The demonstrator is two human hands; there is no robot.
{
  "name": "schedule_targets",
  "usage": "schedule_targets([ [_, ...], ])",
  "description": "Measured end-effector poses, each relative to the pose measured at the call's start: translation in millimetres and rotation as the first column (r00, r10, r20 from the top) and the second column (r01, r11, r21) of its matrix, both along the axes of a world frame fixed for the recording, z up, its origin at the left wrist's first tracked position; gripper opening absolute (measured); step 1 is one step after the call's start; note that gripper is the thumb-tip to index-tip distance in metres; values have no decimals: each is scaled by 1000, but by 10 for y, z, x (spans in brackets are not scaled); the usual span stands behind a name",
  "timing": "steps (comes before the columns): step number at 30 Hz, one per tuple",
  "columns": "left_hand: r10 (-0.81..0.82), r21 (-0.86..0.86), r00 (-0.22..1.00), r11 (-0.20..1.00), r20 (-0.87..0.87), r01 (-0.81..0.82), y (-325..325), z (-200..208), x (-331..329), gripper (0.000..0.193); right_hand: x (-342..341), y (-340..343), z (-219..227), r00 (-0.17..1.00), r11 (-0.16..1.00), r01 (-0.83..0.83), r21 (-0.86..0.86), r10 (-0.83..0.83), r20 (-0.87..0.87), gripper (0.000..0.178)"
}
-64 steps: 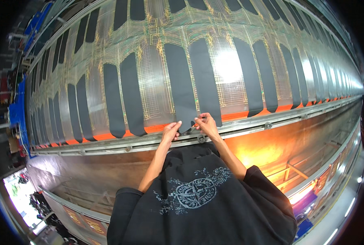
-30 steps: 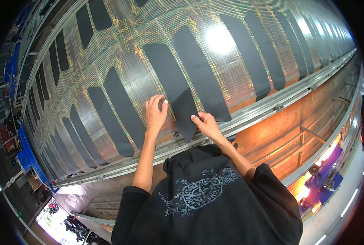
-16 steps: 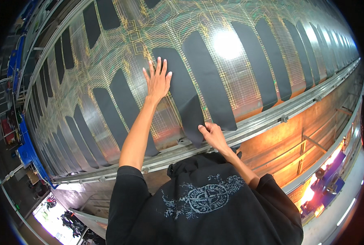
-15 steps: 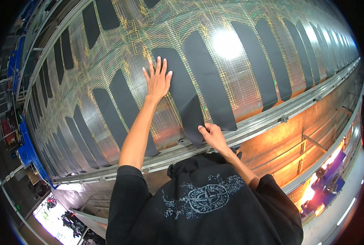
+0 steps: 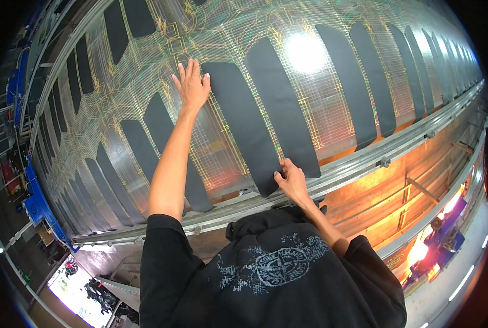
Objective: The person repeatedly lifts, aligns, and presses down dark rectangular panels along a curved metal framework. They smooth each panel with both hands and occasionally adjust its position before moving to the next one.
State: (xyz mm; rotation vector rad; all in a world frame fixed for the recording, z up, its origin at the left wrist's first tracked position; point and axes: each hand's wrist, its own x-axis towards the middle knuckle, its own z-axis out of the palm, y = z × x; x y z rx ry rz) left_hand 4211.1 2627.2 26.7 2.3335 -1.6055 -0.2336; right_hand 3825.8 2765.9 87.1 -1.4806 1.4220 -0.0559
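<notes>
A long dark grey cut piece of smooth sheet material (image 5: pixel 235 120) lies flat on a metal surface covered with yellow and green lines (image 5: pixel 323 117). My left hand (image 5: pixel 193 92) rests open with palm down, just left of the piece's upper end, fingertips pointing away from me. At the piece's lower right edge, my right hand (image 5: pixel 293 181) has thumb and fingers bent in and appears to pinch that edge. A second dark grey piece (image 5: pixel 282 104) lies close alongside on the right, its lower end by my right hand's fingers.
Several similar dark pieces (image 5: pixel 339 82) lie in rows to both sides. Along the near side runs a metal rail (image 5: pixel 385 163) with knobs. Beyond it at the right are orange-lit panels and bars (image 5: pixel 408 188). Blue machine parts (image 5: pixel 36 208) stand at the far left.
The piece's lower part, folded up in my right hand before, now lies flat. My left hand has slid left off the piece; my right hand has shifted slightly.
</notes>
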Motion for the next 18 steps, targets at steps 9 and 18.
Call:
schedule_targets([
  [9, 29, -117, 998, 992, -60, -36, -14, -138, -66, 47, 132, -120, 2, 995, 998, 37, -43, -41, -89, 31],
  [18, 87, -189, 986, 975, -139, -113, -132, -161, -19, 39, 135, -142, -19, 994, 998, 19, -63, -25, -104, 31],
])
